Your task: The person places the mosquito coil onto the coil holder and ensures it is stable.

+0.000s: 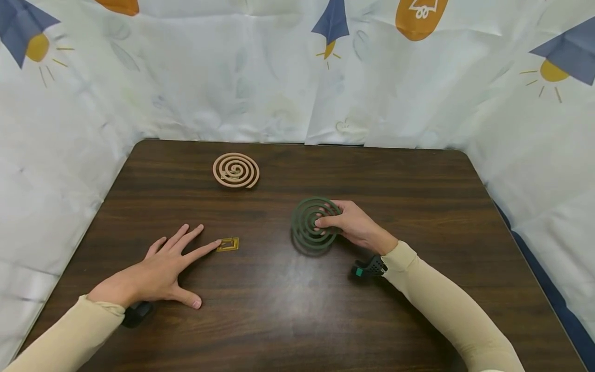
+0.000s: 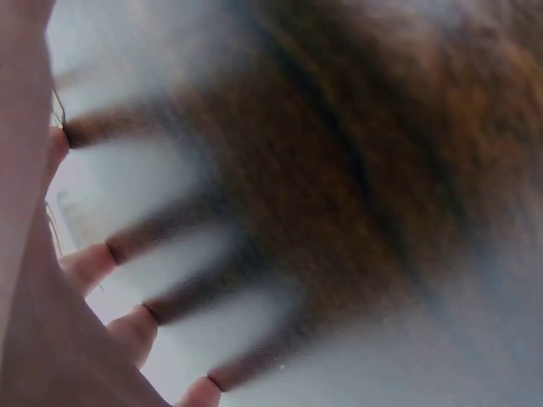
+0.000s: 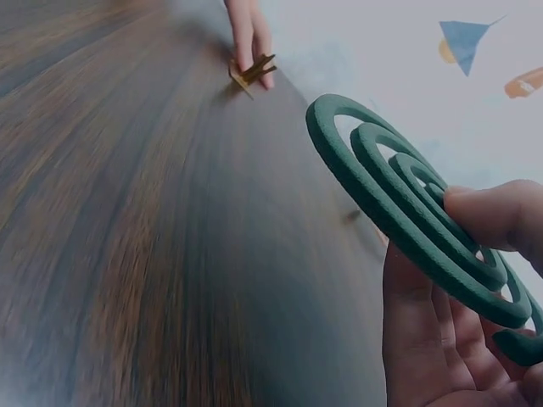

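My right hand (image 1: 360, 225) pinches a green mosquito coil (image 1: 304, 223) between thumb and fingers, tilted above the table; the thumb presses near its centre in the right wrist view, with the fingers behind it. Spread out palm down on the left, my left hand (image 1: 160, 274) touches a small gold-coloured metal coil stand (image 1: 234, 244) with its index fingertip at the left edge. From the right wrist view, thin prongs rise from that stand (image 3: 246, 78). A tan mosquito coil (image 1: 254, 166) lies at the back of the table, with a bit of gold metal showing between its rings.
The dark wood-grain table (image 1: 279, 320) has rounded back corners. White cloth (image 1: 269, 82) printed with blue and orange shapes hangs behind it and at both sides. Each wrist wears a black camera band (image 1: 369, 267).
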Available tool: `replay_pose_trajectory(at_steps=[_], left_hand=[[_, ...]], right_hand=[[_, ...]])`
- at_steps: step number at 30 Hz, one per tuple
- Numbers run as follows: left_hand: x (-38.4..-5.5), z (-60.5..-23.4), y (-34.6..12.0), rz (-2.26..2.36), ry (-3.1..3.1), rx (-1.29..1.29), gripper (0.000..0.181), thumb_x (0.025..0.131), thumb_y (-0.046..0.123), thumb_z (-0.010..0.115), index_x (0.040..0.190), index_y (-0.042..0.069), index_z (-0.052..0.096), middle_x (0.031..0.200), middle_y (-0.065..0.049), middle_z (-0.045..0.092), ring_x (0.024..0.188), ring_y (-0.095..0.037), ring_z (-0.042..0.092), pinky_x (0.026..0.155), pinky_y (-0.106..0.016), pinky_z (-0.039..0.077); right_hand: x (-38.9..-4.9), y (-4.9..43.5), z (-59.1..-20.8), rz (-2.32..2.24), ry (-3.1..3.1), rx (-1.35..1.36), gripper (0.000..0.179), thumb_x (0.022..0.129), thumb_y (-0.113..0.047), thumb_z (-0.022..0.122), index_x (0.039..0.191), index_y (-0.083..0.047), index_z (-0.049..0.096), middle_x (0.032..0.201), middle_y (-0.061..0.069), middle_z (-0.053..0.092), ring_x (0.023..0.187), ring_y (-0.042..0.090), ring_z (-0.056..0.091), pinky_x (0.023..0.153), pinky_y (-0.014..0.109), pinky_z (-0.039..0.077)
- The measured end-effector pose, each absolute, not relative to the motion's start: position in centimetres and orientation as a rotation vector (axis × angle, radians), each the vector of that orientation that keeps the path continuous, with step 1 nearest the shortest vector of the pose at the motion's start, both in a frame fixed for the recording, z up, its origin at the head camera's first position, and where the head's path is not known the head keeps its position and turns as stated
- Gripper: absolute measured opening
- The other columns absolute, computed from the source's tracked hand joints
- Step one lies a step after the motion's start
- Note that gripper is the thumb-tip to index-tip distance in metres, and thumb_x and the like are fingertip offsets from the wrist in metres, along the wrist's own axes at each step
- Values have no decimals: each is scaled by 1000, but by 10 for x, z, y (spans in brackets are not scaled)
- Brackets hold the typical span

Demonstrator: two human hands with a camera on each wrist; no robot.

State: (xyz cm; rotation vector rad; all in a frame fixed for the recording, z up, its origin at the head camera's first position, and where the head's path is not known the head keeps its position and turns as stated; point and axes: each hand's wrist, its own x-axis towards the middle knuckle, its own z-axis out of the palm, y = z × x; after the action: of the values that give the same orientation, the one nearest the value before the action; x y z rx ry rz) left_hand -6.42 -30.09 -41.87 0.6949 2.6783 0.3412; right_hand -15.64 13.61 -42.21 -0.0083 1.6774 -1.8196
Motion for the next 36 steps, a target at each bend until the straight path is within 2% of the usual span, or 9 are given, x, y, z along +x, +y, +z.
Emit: replay_pose_trajectory(at_steps=[10,20,27,36], left_hand=[[-66,-419,-300,320,2687,694,122,59,91,66,163,46,22,173,-18,16,157,-51,14,108,-80,20],[-66,-418,-300,334,2675,695,122,60,87,69,164,46,21,173,-19,14,157,-54,12,109,-81,18],[-65,-420,-300,332,2675,706,121,60,85,70,164,46,20,173,-20,14,157,-55,13,108,-81,19],[-64,-420,-301,332,2667,694,121,61,84,70,164,46,20,173,-21,14,157,-54,12,108,-81,18]], right_hand=[[-162,118,-422,-1838,1658,-27,34,93,1,72,125,-1,62,105,-3,66,94,6,69,83,26,62],[-166,94,-421,-1873,1608,-62,28,92,4,71,118,-3,62,107,0,65,95,8,68,77,26,62],[-167,82,-422,-1888,1568,-62,27,92,6,70,117,-3,62,101,1,65,86,8,69,72,26,61],[-165,69,-425,-1891,1535,-69,24,93,5,69,114,-4,63,103,0,63,87,8,69,71,25,62]])
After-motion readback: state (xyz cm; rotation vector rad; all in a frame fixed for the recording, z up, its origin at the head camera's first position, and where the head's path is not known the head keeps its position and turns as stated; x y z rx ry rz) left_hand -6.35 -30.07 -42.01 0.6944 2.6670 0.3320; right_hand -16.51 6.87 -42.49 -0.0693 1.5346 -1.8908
